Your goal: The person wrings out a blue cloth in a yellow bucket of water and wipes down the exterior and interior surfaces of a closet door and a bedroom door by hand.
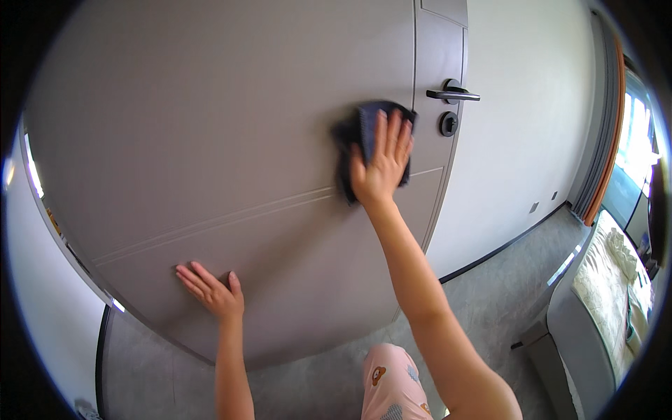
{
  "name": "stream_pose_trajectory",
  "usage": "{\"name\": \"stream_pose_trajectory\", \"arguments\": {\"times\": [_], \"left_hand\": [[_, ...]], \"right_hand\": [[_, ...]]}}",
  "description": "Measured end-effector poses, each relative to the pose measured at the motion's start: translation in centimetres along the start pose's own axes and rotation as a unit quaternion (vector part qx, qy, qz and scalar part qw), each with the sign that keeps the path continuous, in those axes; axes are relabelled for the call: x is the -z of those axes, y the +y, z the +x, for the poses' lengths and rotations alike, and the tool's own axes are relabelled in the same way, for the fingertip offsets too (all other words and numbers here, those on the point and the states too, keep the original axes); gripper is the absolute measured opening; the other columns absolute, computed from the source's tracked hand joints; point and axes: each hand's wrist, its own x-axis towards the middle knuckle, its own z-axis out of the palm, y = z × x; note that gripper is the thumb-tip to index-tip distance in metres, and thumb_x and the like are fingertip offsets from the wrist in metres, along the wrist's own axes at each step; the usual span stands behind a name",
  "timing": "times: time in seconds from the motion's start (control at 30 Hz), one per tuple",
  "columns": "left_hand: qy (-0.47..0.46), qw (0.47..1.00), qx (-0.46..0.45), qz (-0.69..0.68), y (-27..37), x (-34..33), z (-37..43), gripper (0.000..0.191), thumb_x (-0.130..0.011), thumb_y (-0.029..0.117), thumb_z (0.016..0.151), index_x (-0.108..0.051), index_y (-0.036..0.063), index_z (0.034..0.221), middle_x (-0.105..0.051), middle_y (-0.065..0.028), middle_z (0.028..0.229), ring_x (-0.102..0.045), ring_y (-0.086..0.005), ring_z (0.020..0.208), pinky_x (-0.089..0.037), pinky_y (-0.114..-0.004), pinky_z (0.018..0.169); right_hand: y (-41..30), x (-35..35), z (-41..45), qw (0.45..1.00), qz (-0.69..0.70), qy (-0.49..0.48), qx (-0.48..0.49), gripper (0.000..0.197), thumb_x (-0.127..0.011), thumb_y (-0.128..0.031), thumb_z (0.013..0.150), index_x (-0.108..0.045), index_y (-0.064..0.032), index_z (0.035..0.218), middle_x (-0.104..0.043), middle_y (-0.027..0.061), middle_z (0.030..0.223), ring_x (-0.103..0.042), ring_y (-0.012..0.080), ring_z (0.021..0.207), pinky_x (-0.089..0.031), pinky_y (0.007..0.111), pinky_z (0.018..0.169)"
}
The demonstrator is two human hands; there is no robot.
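A dark blue cloth (370, 131) lies flat against a grey-brown door panel (236, 126). My right hand (384, 163) presses it there with the palm and spread fingers, left of the black door handle (454, 95) and the round thumb-turn lock (448, 124). The cloth's left edge is blurred. Lower on the same door, at the left, my left hand (212, 294) rests with its fingers apart, holding nothing. A grooved moulding line crosses the door between the two hands.
Beyond the door's right edge stands a white wall (520, 115) with a dark skirting board. A bed (604, 294) with light bedding is at the right, near grey and orange curtains (604, 136) and a bright window. Grey flooring (488, 294) runs beneath the door.
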Motion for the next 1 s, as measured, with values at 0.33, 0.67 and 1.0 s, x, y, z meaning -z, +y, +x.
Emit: {"name": "stream_pose_trajectory", "arguments": {"times": [0.33, 0.67, 1.0], "left_hand": [[-0.006, 0.999, -0.029, 0.036, 0.1, -1.1, -0.5, 0.074, -0.039, 0.044, 0.086, -0.014, -0.0062, 0.134, -0.005, -0.0288, 0.14, -0.007, -0.0443, 0.129, -0.012, -0.049, 0.104], [0.055, 0.995, -0.062, 0.05, 0.7, -1.7, -0.2, 0.071, -0.033, 0.042, 0.088, -0.011, -0.0074, 0.134, -0.003, -0.0277, 0.14, -0.005, -0.0417, 0.13, -0.01, -0.047, 0.105], [0.021, 0.997, -0.047, 0.05, 0.3, -2.0, -0.3, 0.074, -0.032, 0.043, 0.088, -0.005, -0.0067, 0.135, 0.002, -0.0287, 0.14, 0.0, -0.0424, 0.13, -0.006, -0.048, 0.104]], "right_hand": [[2.2, 0.0, -6.3, 0.999, 0.003, -0.037, -0.021, 0.059, -0.059, -0.028, 0.074, -0.042, -0.0032, 0.124, -0.024, 0.0221, 0.137, -0.013, 0.0404, 0.129, -0.005, 0.052, 0.103], [14.8, 0.5, -8.7, 0.973, -0.023, 0.033, -0.229, 0.051, -0.046, -0.031, 0.085, -0.044, 0.0061, 0.12, -0.022, 0.0271, 0.136, -0.015, 0.0377, 0.129, -0.009, 0.044, 0.105], [18.2, 0.8, -28.4, 0.813, 0.156, 0.198, -0.525, 0.064, -0.052, -0.031, 0.082, -0.027, 0.0065, 0.128, -0.035, 0.0236, 0.127, -0.036, 0.0339, 0.117, -0.026, 0.039, 0.1]]}}
